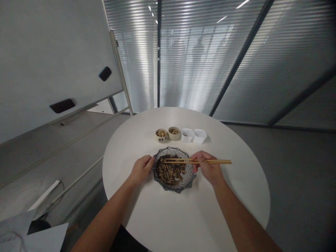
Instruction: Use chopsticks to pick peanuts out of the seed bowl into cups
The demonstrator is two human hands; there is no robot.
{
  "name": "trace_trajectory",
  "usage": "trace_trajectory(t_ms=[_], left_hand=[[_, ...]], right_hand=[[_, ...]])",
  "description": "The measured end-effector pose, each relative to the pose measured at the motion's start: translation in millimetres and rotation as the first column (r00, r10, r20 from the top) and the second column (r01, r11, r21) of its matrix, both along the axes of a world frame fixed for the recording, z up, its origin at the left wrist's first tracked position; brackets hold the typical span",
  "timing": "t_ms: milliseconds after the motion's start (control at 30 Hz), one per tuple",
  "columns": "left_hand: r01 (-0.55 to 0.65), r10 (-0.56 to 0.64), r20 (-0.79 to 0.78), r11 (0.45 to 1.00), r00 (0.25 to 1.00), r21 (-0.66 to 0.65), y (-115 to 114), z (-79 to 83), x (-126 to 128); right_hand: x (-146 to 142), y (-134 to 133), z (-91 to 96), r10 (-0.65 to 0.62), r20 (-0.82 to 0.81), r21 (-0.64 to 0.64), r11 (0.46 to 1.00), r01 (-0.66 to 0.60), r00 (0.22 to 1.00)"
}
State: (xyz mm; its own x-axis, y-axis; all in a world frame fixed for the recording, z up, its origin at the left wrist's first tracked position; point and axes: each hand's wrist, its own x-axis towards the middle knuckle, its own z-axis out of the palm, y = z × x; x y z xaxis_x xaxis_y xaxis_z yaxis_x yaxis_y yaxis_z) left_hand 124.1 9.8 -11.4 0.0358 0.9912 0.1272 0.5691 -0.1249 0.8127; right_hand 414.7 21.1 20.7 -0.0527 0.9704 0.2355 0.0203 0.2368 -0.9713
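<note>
A clear glass bowl with a scalloped rim rests on the round white table. Striped sunflower seeds lie inside it, with darker small pieces toward the far side. My left hand grips the bowl's left rim, thumb on top and fingers largely hidden. In my right hand, over the bowl's right edge, is a pair of wooden chopsticks. Their tips point left into the bowl, slightly apart, over the dark pieces. Whether they pinch anything is too small to tell.
Behind the bowl stand two small beige cups, a lettered one and a plain one, both holding light pieces. Two white plastic cups, a left one and a right one, stand beside them. A whiteboard rises at left.
</note>
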Motion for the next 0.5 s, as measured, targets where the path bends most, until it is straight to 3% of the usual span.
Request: trace_trajectory(t_ms=[267, 500], left_hand=[[0.008, -0.008, -0.013, 1.0, 1.0, 0.017, 1.2, -1.5, -0.7], [0.012, -0.012, -0.01, 1.0, 1.0, 0.016, 1.4, -2.0, -0.6]], right_hand=[[-7.2, -2.6, -2.8, 0.0, 0.076, 0.074, 0.997, -0.006, 0.997], [-17.7, -1.4, -8.9, -0.121, -0.02, 0.029, 0.992, 0.121, 0.992]])
